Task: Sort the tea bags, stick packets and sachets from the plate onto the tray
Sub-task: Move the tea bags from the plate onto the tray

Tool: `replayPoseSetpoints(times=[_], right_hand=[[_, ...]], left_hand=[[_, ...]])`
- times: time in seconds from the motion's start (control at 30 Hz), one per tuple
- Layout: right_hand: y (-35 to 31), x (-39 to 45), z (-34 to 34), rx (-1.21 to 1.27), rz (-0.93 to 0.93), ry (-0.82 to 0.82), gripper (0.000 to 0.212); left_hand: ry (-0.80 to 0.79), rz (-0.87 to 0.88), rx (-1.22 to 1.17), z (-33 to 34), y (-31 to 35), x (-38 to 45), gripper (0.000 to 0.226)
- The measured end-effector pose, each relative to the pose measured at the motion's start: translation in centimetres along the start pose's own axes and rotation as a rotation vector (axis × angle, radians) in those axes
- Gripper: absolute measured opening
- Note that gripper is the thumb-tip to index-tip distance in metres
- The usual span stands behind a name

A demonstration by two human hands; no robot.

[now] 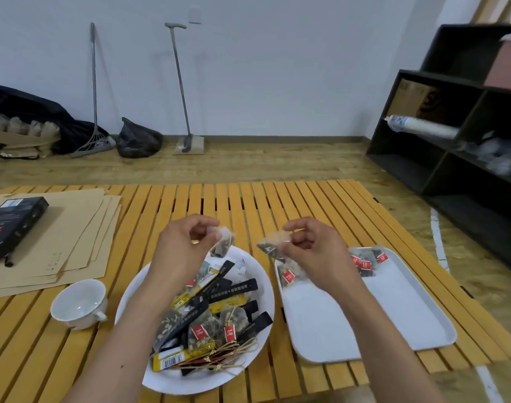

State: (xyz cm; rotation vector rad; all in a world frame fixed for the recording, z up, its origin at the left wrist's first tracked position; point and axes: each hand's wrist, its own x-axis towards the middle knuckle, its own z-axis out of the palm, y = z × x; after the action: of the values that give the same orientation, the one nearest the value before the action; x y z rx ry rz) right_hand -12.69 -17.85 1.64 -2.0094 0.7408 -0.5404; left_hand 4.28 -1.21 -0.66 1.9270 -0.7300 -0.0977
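You pinch one tea bag in your left hand [187,242] and another in your right hand [309,248]; few bags lie on the tray [393,324], most packets crowd the plate [248,362].

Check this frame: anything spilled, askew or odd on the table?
Nothing spilled or damaged. The plate holds a loose jumble of sticks and tea bags, as expected mid-sort. On the tray, tea bags sit bunched at the far end. Each hand pinches a tea bag: left hand, right hand. The cup stands upright.
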Motion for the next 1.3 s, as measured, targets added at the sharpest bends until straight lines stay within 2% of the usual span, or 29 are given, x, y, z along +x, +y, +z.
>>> replayPoseSetpoints(times=[0.1,0.17,0.3,0.47,0.6,0.73,0.9,1.0,1.1,1.3], right_hand=[[2.3,-1.4,-3.6,-0.051,0.194,-0.007,0.030],[4.1,-1.5,-3.6,-0.165,0.281,-0.049,0.028],[5.5,-1.3,-1.1,-0.280,0.297,-0.112,0.027],[6.1,-1.7,-1.6,-0.372,0.301,-0.103,0.037],[6.5,-2.1,-1.4,-0.514,0.374,-0.173,0.039],[6.4,-1.8,-0.2,-0.580,0.371,-0.195,0.028],[6.7,-1.5,-0.4,-0.598,0.331,-0.186,0.050],[7.1,-1.1,-0.3,-0.521,0.322,-0.212,0.038],[7.3,-1.1,-0.5,-0.575,0.334,-0.250,0.018],[7.4,-1.2,-0.6,-0.541,0.352,-0.263,0.020]], left_hand=[[-0.115,0.005,-0.103,1.9,1.1,-0.9,0.014],[-0.197,0.024,-0.097,3.4,1.4,-1.6,0.013],[-0.295,0.040,-0.052,5.5,1.8,-2.2,0.014],[-0.271,0.039,-0.031,6.0,2.1,-2.1,0.015],[-0.278,0.034,-0.013,6.4,2.1,-2.2,0.014],[-0.292,-0.001,-0.005,6.6,2.1,-2.4,0.009],[-0.292,-0.011,0.001,6.5,2.1,-2.4,0.008],[-0.294,-0.007,0.007,6.5,2.1,-2.4,0.008],[-0.301,-0.019,0.003,6.5,2.2,-2.5,0.007],[-0.322,-0.054,-0.021,6.6,2.3,-2.5,0.007]])
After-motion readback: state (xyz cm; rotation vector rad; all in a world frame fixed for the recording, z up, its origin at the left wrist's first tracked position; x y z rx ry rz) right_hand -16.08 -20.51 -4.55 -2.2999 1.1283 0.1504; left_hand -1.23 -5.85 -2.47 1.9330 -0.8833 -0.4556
